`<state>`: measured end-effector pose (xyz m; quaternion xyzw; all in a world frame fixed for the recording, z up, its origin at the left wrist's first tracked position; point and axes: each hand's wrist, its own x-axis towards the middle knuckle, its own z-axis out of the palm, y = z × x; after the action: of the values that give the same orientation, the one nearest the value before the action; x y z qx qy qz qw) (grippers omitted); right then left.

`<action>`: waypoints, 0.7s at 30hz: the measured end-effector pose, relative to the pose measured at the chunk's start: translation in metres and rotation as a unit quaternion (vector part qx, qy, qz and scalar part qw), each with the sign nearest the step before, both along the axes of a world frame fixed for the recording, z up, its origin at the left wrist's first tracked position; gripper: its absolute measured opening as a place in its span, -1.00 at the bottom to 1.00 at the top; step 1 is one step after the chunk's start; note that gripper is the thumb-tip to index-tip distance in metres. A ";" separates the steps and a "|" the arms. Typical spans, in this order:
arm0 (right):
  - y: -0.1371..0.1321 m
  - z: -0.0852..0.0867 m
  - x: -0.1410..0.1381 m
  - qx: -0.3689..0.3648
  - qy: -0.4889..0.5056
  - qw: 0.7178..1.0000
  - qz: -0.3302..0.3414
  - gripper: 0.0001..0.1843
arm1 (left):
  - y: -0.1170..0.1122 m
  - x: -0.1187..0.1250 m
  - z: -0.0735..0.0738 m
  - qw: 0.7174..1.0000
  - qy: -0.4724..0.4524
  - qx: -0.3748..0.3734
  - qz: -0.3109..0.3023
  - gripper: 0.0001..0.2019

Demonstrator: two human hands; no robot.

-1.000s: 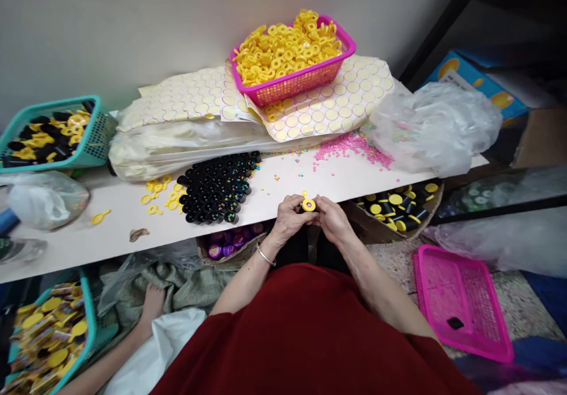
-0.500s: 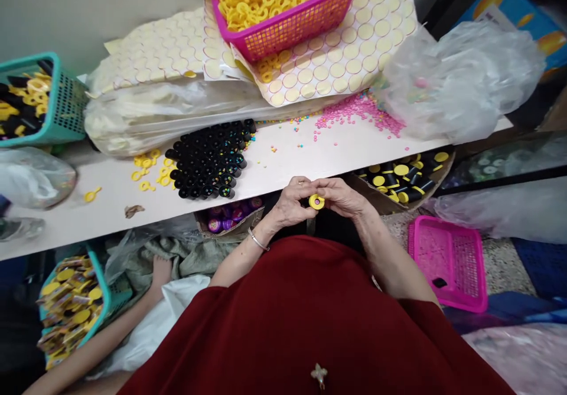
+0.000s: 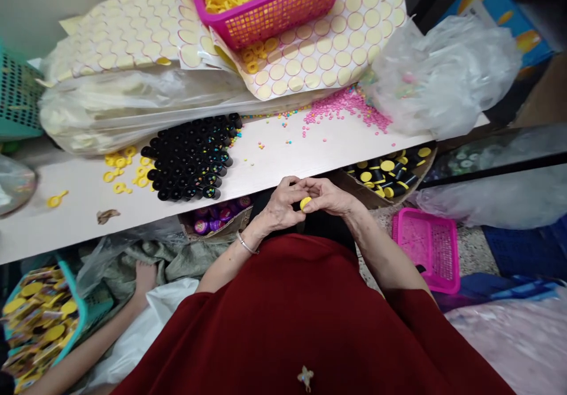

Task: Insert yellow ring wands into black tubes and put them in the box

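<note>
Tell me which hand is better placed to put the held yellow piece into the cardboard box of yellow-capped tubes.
Probably the right hand: it touches the yellow piece and is nearer the cardboard box. The left hand, also at the piece, sits farther away.

Left hand [image 3: 282,206]: fingers curled in, thumb bent. Right hand [image 3: 330,196]: just beside it, fingers bridging over to the left's, thumb pinching. Forearms [image 3: 385,244] splay outward behind each hand, backs of hands up.

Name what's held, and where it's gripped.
A yellow round cap, at its edge, between left hand and right hand; anything beneath is hidden.
</note>
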<state>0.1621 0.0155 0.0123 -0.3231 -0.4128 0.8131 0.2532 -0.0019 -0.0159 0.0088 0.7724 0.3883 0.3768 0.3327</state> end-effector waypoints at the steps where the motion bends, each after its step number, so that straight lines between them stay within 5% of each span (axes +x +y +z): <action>1: -0.001 -0.001 0.000 -0.001 0.008 1.000 -0.008 -0.50 | 0.000 0.000 0.000 1.000 -0.004 0.018 -0.007 -0.84; 6: -0.011 -0.004 0.002 0.008 0.037 0.997 -0.064 -0.47 | 0.001 0.002 -0.001 0.997 -0.039 0.052 -0.049 -0.85; 13: -0.022 -0.013 -0.006 0.018 -0.004 0.990 -0.143 -0.54 | 0.004 0.006 -0.019 0.999 -0.015 0.029 -0.026 -0.89; 18: -0.001 -0.020 0.030 0.105 -0.128 0.960 -0.225 -0.39 | -0.005 -0.015 -0.020 0.981 0.020 0.153 0.119 -0.65; 21: 0.026 -0.030 0.077 0.200 -0.266 0.856 -0.396 -0.38 | -0.022 -0.040 -0.011 0.928 0.071 0.225 0.287 -0.84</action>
<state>0.2395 0.0418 -0.0175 -0.6056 -0.4551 0.4272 0.4935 -0.0414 -0.0379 -0.0023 0.7070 0.5209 0.4783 -0.0007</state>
